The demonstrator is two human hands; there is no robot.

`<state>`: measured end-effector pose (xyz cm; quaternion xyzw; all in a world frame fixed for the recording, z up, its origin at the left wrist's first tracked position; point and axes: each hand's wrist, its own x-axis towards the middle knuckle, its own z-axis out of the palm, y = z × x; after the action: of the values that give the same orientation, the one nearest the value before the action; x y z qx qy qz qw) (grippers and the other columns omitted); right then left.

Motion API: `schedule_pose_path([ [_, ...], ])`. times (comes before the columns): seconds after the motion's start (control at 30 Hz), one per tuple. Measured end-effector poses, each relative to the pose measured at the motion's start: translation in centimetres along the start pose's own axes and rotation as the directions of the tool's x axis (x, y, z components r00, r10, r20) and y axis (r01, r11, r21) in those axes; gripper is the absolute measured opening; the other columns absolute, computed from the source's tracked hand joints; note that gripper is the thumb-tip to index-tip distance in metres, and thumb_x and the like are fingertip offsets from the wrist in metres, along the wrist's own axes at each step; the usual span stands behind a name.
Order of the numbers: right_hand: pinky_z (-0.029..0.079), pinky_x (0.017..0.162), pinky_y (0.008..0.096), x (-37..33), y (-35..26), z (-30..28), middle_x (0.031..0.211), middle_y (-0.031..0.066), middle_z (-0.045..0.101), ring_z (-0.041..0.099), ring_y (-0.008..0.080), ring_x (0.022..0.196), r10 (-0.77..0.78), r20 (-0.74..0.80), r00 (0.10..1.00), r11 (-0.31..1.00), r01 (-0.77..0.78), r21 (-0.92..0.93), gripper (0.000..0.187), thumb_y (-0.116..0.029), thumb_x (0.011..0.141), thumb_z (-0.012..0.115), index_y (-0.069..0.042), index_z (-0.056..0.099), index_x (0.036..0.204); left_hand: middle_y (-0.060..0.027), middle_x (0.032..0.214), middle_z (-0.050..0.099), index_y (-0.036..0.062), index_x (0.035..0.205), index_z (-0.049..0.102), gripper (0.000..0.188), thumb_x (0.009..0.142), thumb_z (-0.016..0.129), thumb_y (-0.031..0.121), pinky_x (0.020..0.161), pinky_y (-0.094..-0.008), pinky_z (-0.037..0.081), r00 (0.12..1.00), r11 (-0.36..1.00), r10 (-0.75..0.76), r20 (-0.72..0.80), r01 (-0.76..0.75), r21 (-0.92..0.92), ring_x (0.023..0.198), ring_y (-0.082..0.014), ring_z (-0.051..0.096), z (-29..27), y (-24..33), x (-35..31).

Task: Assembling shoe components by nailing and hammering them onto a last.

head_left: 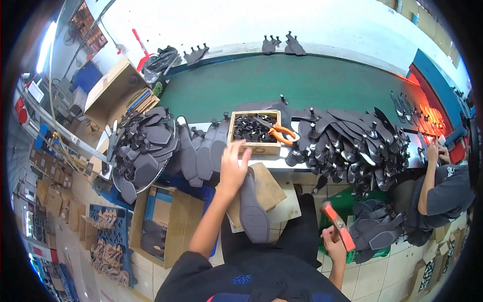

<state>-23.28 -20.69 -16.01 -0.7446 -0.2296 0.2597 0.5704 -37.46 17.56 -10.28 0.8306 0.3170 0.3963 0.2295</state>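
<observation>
My left hand (232,168) reaches up to the near side of a wooden box (255,149), its fingers apart and nothing visible in them. Small black parts (246,130) fill the box, and orange-handled pliers (282,134) lie across its right side. Just below that hand, a dark grey shoe sole (253,219) rests on a brown pad (270,189) over a pale board (288,204) at my lap. Off to the right, my right hand (333,242) is closed round a red hammer (338,226), held apart from the sole.
A wire basket (146,186) of grey soles stands left, and heaped soles with shiny black heels (347,143) lie right. Behind runs a green conveyor belt (271,75). A co-worker (445,186) sits at far right, beside a green crate (380,254). An open carton (183,226) is lower left.
</observation>
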Motion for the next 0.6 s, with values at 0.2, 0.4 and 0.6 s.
schedule_pose_path([
  [0.2, 0.041, 0.050, 0.0271, 1.3, -1.8, 3.0, 0.057, 0.0006, 0.059, 0.055, 0.0096, 0.050, -0.075, 0.118, 0.990, 0.997, 0.071, 0.035, 0.033, -0.024, 0.092, 0.070, -0.001, 0.064, 0.070, -0.0123, 0.102, 0.064, 0.0075, 0.106, 0.066, 0.022, 0.086, 0.069, 0.017, 0.082, -0.0427, 0.053, 0.963, 0.883, 0.129, 0.237, -0.220, 0.415, 0.102, -0.0333, 0.062, 2.7, -3.7, 10.0],
  [0.4, 0.039, 0.048, 0.0255, 2.8, -2.9, 5.9, 0.057, -0.0014, 0.055, 0.050, 0.0072, 0.049, -0.159, 0.164, 0.974, 0.958, 0.111, 0.265, 0.023, -0.021, 0.095, 0.067, 0.000, 0.068, 0.087, -0.0092, 0.094, 0.063, 0.0067, 0.085, 0.070, 0.008, 0.084, 0.068, 0.014, 0.077, -0.0419, 0.055, 0.895, 0.781, 0.260, 0.362, -0.415, 0.467, 0.100, -0.0306, 0.063, 2.9, -5.2, 12.0],
  [0.6, 0.027, 0.036, 0.0206, 4.8, -5.3, 6.8, 0.053, -0.0061, 0.044, 0.036, 0.0023, 0.037, -0.341, 0.172, 0.924, 0.852, 0.226, 0.471, 0.020, -0.015, 0.101, 0.058, 0.001, 0.062, 0.111, -0.0054, 0.098, 0.061, 0.0085, 0.083, 0.071, 0.008, 0.081, 0.068, 0.016, 0.079, -0.0377, 0.055, 0.779, 0.665, 0.385, 0.495, -0.606, 0.436, 0.101, -0.0250, 0.062, 1.7, -5.0, 11.5],
])
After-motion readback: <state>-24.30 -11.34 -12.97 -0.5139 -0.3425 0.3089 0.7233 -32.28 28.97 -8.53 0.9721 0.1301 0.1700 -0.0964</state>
